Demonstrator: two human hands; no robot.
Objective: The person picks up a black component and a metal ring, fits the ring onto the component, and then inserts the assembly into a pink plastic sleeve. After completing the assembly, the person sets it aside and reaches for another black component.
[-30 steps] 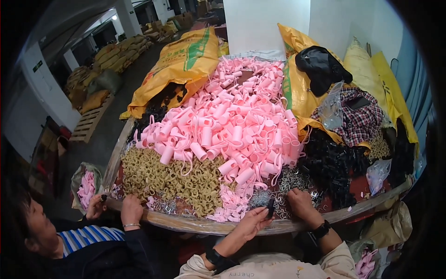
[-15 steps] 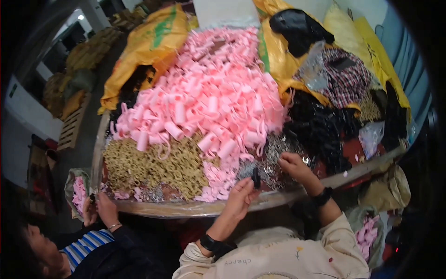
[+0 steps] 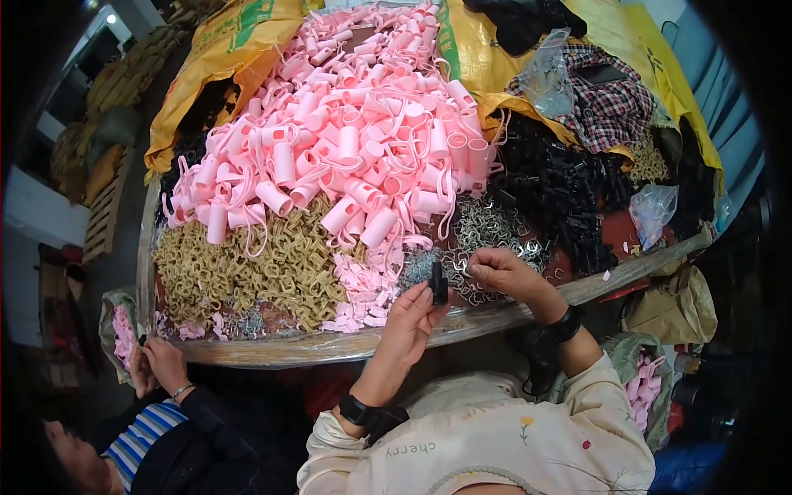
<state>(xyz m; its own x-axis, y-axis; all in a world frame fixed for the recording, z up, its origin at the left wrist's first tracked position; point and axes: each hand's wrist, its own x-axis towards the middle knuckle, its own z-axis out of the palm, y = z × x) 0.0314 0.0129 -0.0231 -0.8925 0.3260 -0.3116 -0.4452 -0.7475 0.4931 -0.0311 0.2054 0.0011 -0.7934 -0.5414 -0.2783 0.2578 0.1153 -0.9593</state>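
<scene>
My left hand (image 3: pixel 406 320) pinches a small black plastic part (image 3: pixel 438 285) between thumb and fingers, just over the table's front edge. The part is a short, thick piece with a thinner post pointing up. To its right, my right hand (image 3: pixel 505 272) is closed with thumb and fingertips together; whatever it pinches is too small to make out. The fingertips point toward the black part, a small gap away. Silvery bent metal hooks (image 3: pixel 488 224) are heaped behind my right hand. A pile of tiny grey metal pieces (image 3: pixel 420 267) lies behind my left hand.
A big heap of pink cylinders with straps (image 3: pixel 349 144) fills the middle. Tan plastic links (image 3: pixel 247 268) and flat pink pieces (image 3: pixel 360 301) lie nearer. Black parts (image 3: pixel 561 202) spread at right. A wooden rim (image 3: pixel 272 353) edges the table. A co-worker's hands (image 3: pixel 165 363) work at left.
The whole view has shifted, so the table's contents sit higher and further left. My hands have come closer together, and the black part now shows more clearly with its post up.
</scene>
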